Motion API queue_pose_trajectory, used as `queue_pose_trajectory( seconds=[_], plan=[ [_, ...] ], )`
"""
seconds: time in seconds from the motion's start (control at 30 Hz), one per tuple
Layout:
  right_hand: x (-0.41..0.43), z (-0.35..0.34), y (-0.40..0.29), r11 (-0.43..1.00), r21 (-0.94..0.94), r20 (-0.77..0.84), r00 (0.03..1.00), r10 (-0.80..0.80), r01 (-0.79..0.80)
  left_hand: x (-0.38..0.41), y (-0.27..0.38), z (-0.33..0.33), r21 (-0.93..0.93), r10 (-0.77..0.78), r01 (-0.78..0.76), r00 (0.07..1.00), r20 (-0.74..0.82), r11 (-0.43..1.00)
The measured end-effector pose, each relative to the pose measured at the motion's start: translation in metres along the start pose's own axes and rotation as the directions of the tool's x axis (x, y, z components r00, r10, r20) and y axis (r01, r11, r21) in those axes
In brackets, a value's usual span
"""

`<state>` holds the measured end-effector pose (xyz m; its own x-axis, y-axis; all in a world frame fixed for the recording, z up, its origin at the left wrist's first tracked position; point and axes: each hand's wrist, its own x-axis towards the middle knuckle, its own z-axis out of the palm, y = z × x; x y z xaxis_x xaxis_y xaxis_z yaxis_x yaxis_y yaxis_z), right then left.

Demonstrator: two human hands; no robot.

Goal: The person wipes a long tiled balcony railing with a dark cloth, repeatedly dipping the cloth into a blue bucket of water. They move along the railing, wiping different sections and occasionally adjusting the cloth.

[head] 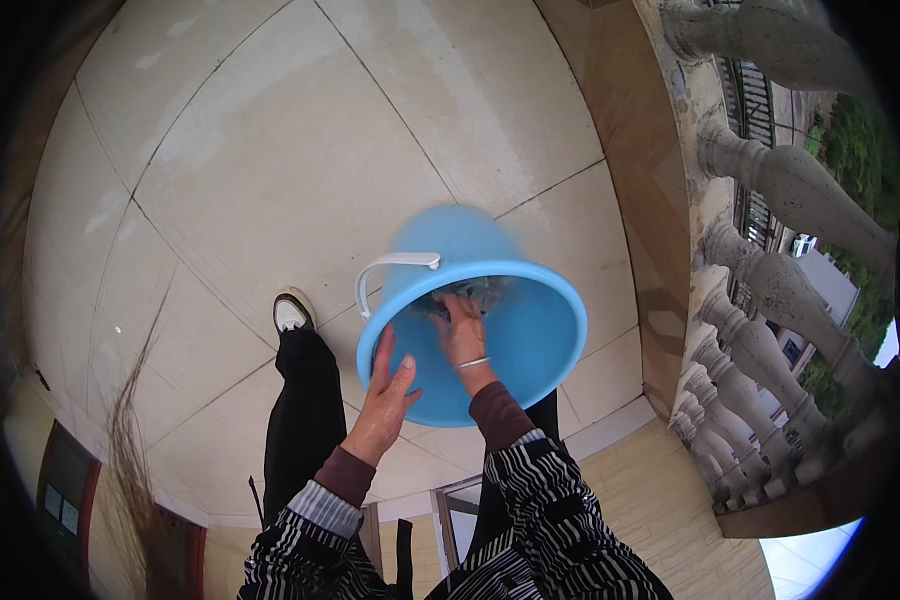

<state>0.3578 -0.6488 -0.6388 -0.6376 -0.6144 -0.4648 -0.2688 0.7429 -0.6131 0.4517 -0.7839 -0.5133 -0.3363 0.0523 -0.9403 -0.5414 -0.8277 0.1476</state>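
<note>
A light blue plastic bucket [457, 232] with a white handle [397, 259] is tilted, its mouth facing me. My right hand [463, 334], with a silver bangle at the wrist, reaches inside and touches a crumpled, clear plastic-like bundle [487, 291] near the bottom. Its fingertips are partly hidden, so I cannot tell whether they grip it. My left hand [387, 394] is at the left part of the rim, thumb and fingers apart, with some fingers partly behind the bucket's edge.
Large beige floor tiles [270, 165] surround the bucket. My shoe [293, 311] stands to its left. A row of stone balusters [787, 180] runs along the right side, beyond a brown tiled ledge [630, 165]. Strands of hair hang at the lower left.
</note>
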Motion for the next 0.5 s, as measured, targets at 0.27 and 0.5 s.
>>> queue_pose_trajectory(
  seconds=[0.27, 0.5],
  plan=[
    [-0.100, -0.118, -0.145, 0.934, 0.329, 0.031, 0.987, -0.155, 0.136, -0.003, 0.012, 0.022, -0.239, -0.142, 0.177, 0.978, 0.154, 0.955],
    [-0.063, -0.052, -0.134, 0.875, 0.424, -0.313, 0.945, -0.099, 0.232, 0.012, -0.011, 0.021, -0.788, -0.020, 0.191, 0.975, 0.221, 0.586]
  ],
)
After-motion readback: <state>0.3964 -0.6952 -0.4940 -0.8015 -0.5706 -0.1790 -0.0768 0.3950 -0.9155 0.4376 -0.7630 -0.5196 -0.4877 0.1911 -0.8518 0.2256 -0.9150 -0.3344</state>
